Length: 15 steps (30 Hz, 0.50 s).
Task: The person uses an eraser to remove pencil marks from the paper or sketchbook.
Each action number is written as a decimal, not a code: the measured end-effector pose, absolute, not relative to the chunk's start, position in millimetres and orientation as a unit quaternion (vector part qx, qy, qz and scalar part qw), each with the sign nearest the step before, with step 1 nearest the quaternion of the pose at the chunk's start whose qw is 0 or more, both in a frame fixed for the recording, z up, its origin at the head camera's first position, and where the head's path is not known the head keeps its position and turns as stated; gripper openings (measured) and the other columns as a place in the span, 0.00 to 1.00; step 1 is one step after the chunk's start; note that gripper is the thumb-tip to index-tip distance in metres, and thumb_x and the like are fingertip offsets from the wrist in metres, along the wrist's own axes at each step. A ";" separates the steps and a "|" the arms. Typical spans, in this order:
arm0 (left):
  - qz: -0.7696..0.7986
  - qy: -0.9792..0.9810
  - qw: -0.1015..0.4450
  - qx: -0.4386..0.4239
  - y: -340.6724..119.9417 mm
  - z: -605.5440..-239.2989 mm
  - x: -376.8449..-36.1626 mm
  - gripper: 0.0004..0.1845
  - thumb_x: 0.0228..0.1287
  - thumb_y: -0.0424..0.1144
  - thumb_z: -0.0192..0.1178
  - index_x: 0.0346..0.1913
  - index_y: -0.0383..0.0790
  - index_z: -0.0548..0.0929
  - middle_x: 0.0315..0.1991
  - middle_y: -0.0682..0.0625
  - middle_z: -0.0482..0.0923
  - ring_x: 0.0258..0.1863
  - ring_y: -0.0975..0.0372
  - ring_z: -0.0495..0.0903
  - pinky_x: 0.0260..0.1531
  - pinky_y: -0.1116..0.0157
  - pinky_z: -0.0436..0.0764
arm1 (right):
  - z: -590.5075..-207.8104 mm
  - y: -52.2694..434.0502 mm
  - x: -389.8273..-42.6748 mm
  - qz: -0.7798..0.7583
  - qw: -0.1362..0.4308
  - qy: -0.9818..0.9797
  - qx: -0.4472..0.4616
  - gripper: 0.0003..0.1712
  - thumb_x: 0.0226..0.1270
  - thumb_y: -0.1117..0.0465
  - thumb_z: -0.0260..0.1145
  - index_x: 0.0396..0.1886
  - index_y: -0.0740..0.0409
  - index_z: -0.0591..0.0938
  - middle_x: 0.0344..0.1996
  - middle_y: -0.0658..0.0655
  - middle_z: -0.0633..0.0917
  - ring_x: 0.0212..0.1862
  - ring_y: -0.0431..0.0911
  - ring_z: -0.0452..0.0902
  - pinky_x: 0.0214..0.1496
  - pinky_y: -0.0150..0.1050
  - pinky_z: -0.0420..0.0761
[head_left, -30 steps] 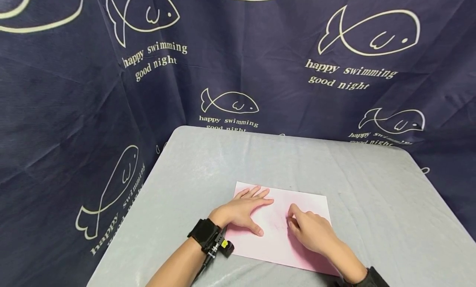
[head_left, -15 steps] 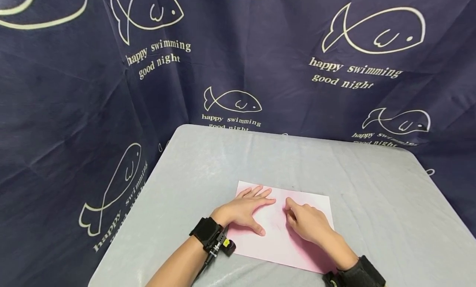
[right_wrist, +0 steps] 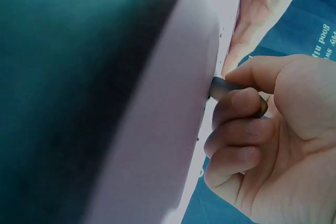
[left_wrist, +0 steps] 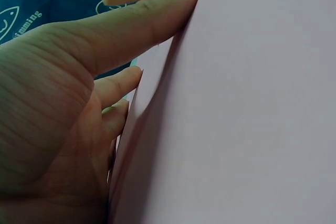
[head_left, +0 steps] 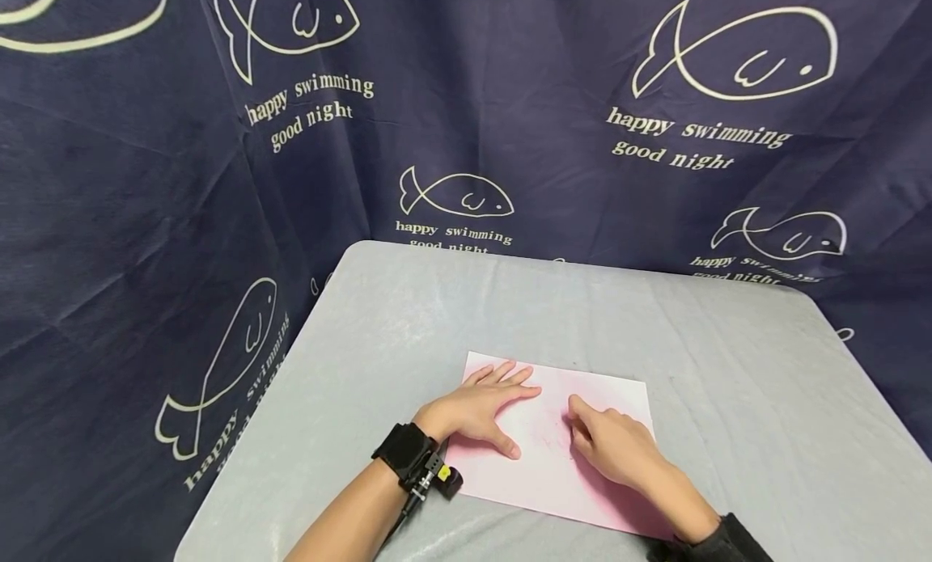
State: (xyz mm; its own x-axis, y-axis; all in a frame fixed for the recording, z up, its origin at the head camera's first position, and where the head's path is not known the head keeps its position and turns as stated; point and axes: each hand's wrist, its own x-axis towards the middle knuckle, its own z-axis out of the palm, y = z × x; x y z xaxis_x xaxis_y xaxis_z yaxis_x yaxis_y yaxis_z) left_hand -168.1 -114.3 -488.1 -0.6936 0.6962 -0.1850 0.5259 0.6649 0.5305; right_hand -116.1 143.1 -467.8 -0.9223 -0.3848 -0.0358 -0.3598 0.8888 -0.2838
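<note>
A pale pink sheet of paper lies on the table. My left hand rests flat on its left part, fingers spread and thumb out to the side. Over the right half of the sheet, my right hand pinches a small dark grey eraser between thumb and curled fingers. The eraser's end meets the paper in the right wrist view, with dark crumbs scattered nearby. From the head, the fingers hide the eraser. Faint marks show on the paper between the two hands.
A grey cloth covers the table, which has rounded far corners. Behind it and to the left hangs a dark blue curtain printed with fish and lettering. A black strap with a small camera sits on the left wrist.
My right hand has shifted slightly away and left over the paper, then back to the right and nearer, still holding the eraser. The left hand has kept its place on the sheet.
</note>
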 end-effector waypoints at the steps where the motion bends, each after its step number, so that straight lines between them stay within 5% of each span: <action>1: 0.224 0.892 0.190 0.343 -113.9 -488.0 -168.3 0.54 0.49 0.62 0.76 0.79 0.61 0.62 0.85 0.58 0.43 0.85 0.60 0.36 0.84 0.53 0.38 | -467.5 144.8 -114.5 -0.138 0.046 0.971 -0.191 0.17 0.70 0.59 0.65 0.29 0.44 0.65 0.14 0.41 0.61 0.18 0.36 0.59 0.18 0.31 0.58; 15: 0.231 0.891 0.196 0.338 -112.8 -484.6 -167.9 0.54 0.49 0.62 0.76 0.79 0.61 0.62 0.85 0.58 0.42 0.85 0.60 0.36 0.84 0.53 0.37 | -460.0 163.6 -100.7 -0.152 0.071 0.967 -0.191 0.11 0.65 0.61 0.67 0.34 0.40 0.74 0.15 0.39 0.63 0.22 0.36 0.63 0.23 0.32 0.61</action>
State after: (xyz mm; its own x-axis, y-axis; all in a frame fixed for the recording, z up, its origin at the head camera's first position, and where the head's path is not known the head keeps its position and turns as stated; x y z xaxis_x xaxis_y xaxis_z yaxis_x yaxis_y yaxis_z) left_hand -167.9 -112.8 -484.6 -0.6942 0.6932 -0.1938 0.5119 0.6647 0.5442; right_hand -100.7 163.6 -460.0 -0.9170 -0.3907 -0.0801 -0.3473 0.8811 -0.3209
